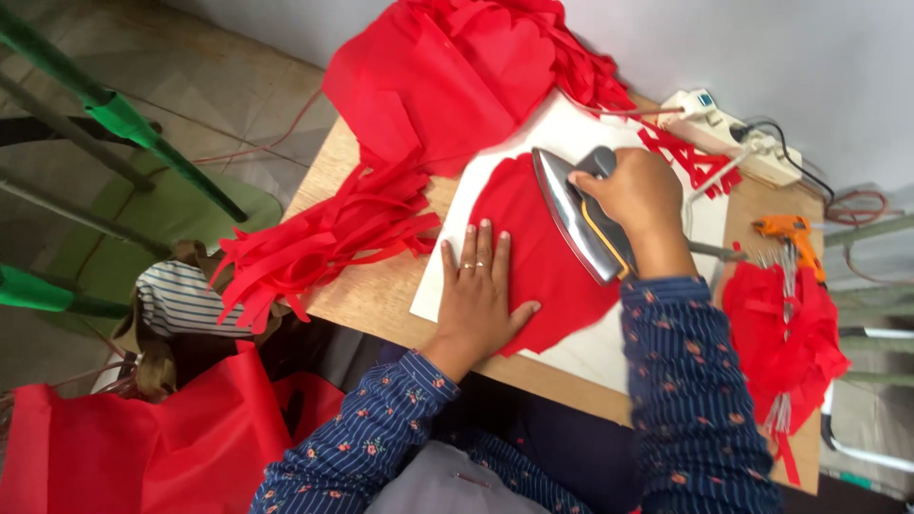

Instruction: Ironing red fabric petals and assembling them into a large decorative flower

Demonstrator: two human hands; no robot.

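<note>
My left hand (pixel 479 290) lies flat with fingers spread on a rounded piece of red fabric (pixel 538 249), pressing its left edge down. My right hand (pixel 638 195) grips the dark handle of a silver clothes iron (pixel 576 214), which is tipped on its side over the upper right part of the same fabric. The fabric lies on a white board (pixel 581 352) on a wooden table (pixel 367 290). Both of my sleeves are dark blue with a small flower pattern.
A heap of red fabric (pixel 447 76) and cut red strips (pixel 314 247) covers the table's far left. An orange glue gun (pixel 788 231), a white power strip (pixel 728 128) and more red pieces (pixel 785 347) sit at the right. Red bags (pixel 152 447) and green poles (pixel 124 119) stand at the left.
</note>
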